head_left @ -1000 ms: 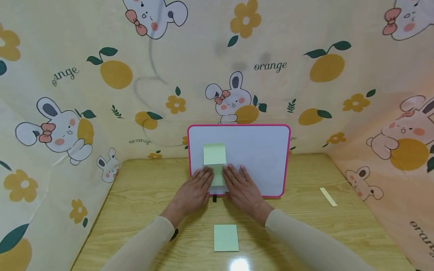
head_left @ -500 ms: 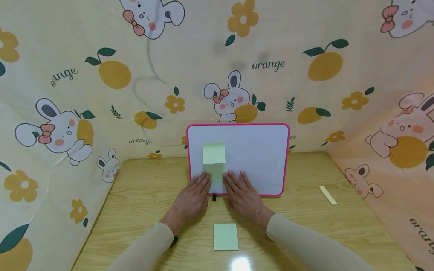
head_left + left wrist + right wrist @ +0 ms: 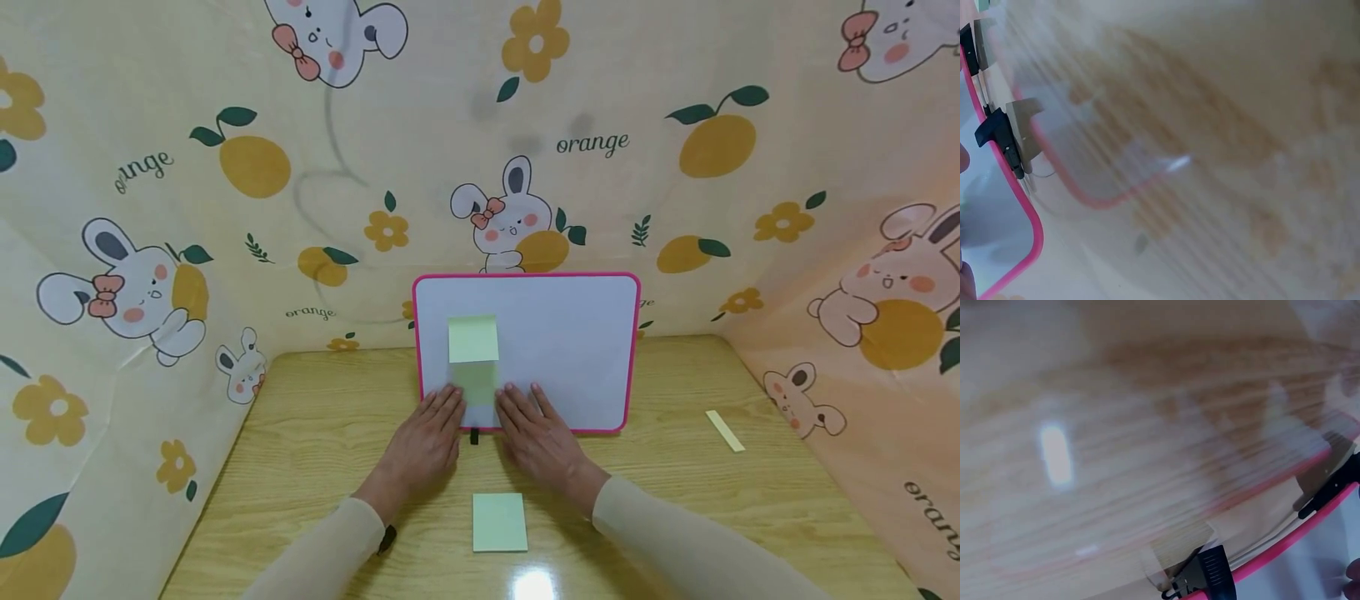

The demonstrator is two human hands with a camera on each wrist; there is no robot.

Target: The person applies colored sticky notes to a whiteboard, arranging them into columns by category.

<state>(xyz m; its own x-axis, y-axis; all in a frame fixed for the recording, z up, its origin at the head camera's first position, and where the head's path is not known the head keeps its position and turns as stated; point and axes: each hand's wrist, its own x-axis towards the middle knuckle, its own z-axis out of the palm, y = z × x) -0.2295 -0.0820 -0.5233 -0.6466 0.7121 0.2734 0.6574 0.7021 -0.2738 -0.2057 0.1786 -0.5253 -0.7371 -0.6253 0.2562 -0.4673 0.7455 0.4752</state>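
Observation:
A whiteboard (image 3: pixel 570 350) with a pink rim stands tilted up on the table against the back cloth. On its left part sits a pale green sticky note (image 3: pixel 473 339), with a dimmer green patch (image 3: pixel 480 382) directly below. My left hand (image 3: pixel 422 442) lies with straight fingers on the board's lower edge, left of that patch. My right hand (image 3: pixel 546 442) rests there likewise on the right side, fingers extended. Both wrist views show the pink rim with black clips (image 3: pixel 1000 137) along it; only fingertips (image 3: pixel 1352 582) show at their edges.
On the wooden table (image 3: pixel 315 417), a light green sticky note pad (image 3: pixel 499 522) lies between the forearms. A narrow pale yellow strip (image 3: pixel 724 431) lies at the right. A small black thing (image 3: pixel 387 539) is partly hidden by the left sleeve. Patterned cloth (image 3: pixel 420 150) encloses the back and sides.
Both hands have slid slightly down the board, the left more, uncovering a little more of the green patch's sides. The board and the note stay in place.

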